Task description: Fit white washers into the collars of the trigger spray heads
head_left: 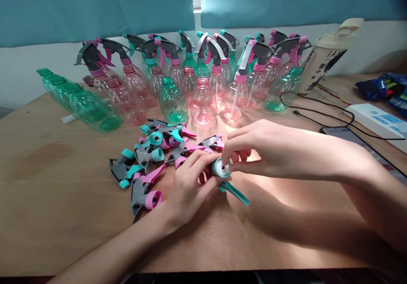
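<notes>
My left hand is closed around a trigger spray head with a teal collar. Its open collar faces up toward me, showing a white disc with a dark centre, and its teal trigger points down to the right. At the collar's mouth, the thumb and fingers of my right hand are pinched together; whatever they hold is too small or hidden to name. Left of my hands lies a pile of loose spray heads, grey with pink or teal parts. A pink-collared spray head rests beside my left wrist.
Behind the pile stand clear pink bottles and green bottles, several topped with spray heads. Tilted green bottles are at left. At right are a tumbler, a black cable, a phone and a white power strip.
</notes>
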{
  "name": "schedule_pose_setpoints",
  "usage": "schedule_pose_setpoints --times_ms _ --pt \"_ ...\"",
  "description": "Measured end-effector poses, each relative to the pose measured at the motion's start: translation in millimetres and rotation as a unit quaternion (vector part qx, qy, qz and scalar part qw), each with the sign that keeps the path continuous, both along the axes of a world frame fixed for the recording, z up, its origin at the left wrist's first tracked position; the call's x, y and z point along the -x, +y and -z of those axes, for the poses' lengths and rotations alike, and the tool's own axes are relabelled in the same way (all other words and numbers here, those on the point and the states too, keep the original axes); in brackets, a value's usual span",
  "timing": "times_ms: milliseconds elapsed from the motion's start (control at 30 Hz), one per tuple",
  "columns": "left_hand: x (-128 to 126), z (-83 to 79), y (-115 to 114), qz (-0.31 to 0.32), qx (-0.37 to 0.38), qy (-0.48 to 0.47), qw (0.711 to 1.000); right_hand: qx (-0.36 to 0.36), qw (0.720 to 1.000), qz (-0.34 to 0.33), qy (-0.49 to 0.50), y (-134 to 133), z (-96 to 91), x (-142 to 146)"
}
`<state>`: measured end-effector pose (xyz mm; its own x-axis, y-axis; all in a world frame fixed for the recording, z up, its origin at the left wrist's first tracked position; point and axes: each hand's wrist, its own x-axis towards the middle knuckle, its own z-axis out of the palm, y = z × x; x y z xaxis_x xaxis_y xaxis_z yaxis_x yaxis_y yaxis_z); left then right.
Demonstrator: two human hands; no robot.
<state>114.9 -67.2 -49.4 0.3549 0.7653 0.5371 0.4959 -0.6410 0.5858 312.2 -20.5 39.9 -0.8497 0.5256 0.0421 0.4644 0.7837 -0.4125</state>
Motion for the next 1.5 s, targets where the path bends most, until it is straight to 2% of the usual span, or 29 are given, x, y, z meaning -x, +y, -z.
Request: schedule_pose_setpoints --times_ms 267,500,733,1033,1333,1500 --pt "0 0.7 0 -0.003 0.012 0.004 1.000 -0.007 0.999 0.042 0.006 0 1.3 1" --pt "1 2.6 1 -0.016 0.006 0.009 1.000 -0.054 0.998 0.029 0.002 -3 5.4 3" --pt "1 3.0 0 -0.010 0.001 0.016 1.000 -0.077 0.996 0.032 -0.030 -11 -0.4 11" --pt "1 3.0 0 -0.020 -0.020 0.066 0.997 -0.068 0.997 0.022 -0.004 -19 0.7 19" --pt "2 0.0 0 -0.025 -0.032 0.068 0.997 -0.069 0.996 0.045 0.024 -13 -2.5 3" --pt "3 0.1 0 -0.029 -0.037 0.061 0.997 -0.089 0.994 0.065 0.014 -15 0.6 7"
